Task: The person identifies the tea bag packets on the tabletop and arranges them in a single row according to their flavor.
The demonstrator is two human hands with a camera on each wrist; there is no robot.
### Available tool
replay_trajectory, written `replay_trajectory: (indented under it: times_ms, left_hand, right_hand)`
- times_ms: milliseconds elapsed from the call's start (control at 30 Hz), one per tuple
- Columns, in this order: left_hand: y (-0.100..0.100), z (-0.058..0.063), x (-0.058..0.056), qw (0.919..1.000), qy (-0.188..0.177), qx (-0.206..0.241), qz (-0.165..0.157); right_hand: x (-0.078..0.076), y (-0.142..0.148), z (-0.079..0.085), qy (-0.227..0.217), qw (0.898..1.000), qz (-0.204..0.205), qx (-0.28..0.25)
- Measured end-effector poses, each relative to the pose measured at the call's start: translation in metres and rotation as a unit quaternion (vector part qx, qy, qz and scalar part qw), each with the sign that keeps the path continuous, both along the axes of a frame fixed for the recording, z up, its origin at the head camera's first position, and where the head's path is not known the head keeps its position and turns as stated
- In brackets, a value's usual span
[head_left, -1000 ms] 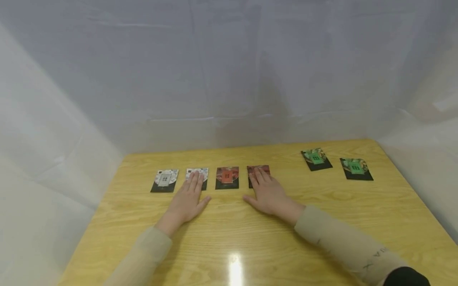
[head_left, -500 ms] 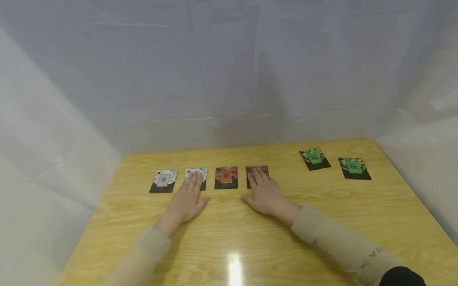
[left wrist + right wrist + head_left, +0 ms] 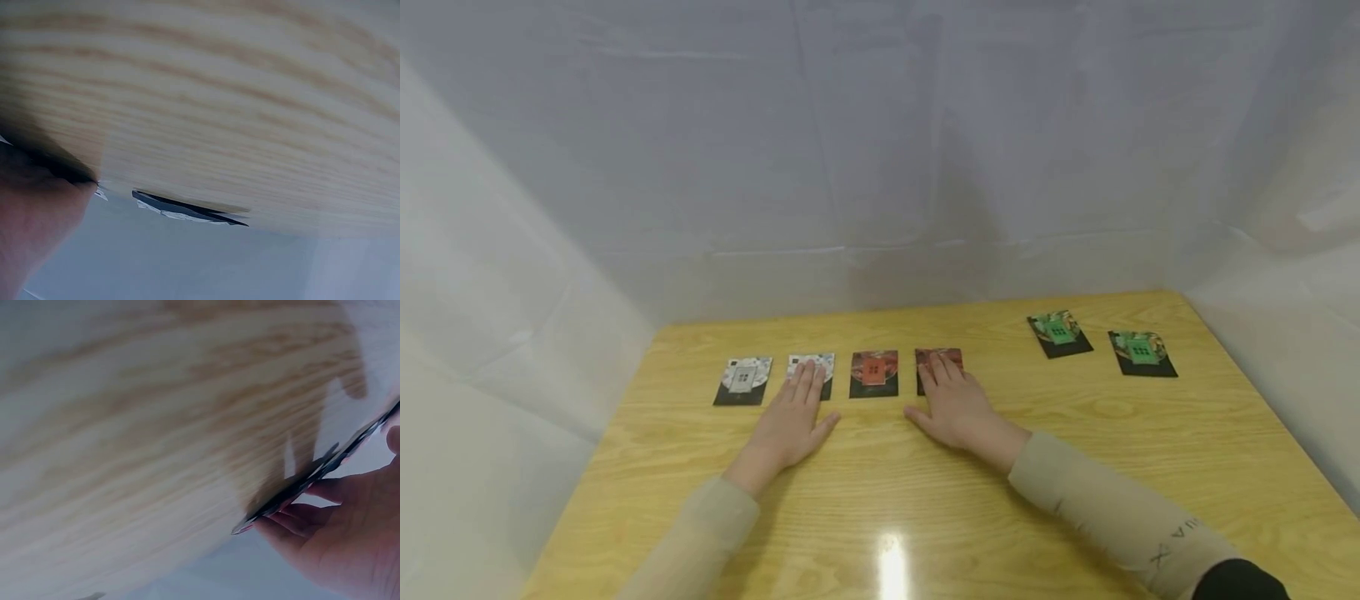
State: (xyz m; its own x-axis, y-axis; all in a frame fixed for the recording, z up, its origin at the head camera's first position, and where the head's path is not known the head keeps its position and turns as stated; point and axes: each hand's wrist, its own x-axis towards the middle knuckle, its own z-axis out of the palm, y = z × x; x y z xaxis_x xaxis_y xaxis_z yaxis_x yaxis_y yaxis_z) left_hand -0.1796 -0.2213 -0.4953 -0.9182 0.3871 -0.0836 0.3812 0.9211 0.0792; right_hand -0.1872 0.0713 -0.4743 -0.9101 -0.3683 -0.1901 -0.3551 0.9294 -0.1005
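Note:
My left hand (image 3: 786, 425) rests its straight fingers on a white-and-black flat packet (image 3: 828, 365), covering most of it. With fingers likewise straight, my right hand (image 3: 958, 408) lies on a red-and-black packet (image 3: 922, 357). Just left of the left hand is another white packet (image 3: 742, 381). A second red one (image 3: 874, 375) sits between the two hands. In the right wrist view, the fingers (image 3: 306, 519) touch one face of a thin dark packet (image 3: 315, 478). One more packet (image 3: 181, 209) shows nearly edge-on in the left wrist view, beyond the hand (image 3: 40, 231).
Two green-and-black packets, one tilted (image 3: 1060, 333) and one farther right (image 3: 1142, 353), lie at the back right of the wooden table (image 3: 880, 483). A pale sheet (image 3: 880, 167) hangs behind the table and along both sides.

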Motion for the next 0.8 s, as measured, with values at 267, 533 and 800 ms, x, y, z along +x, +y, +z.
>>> replay_trajectory:
  times_ms: [267,533,800]
  left_hand:
    - [-0.001,-0.003,-0.002,0.9999,0.003,0.012,-0.003]
    - [0.000,-0.003,-0.003,1.0000,-0.003,-0.002,-0.004]
    - [0.000,-0.002,-0.002,0.9999,0.000,0.011,-0.003]
  right_hand:
    - [-0.006,0.002,0.003,0.027,0.999,0.007,-0.023]
    - [-0.011,0.014,0.017,0.056,0.996,0.014,-0.070]
    - [-0.018,0.036,0.029,0.052,0.997,0.026,-0.043]
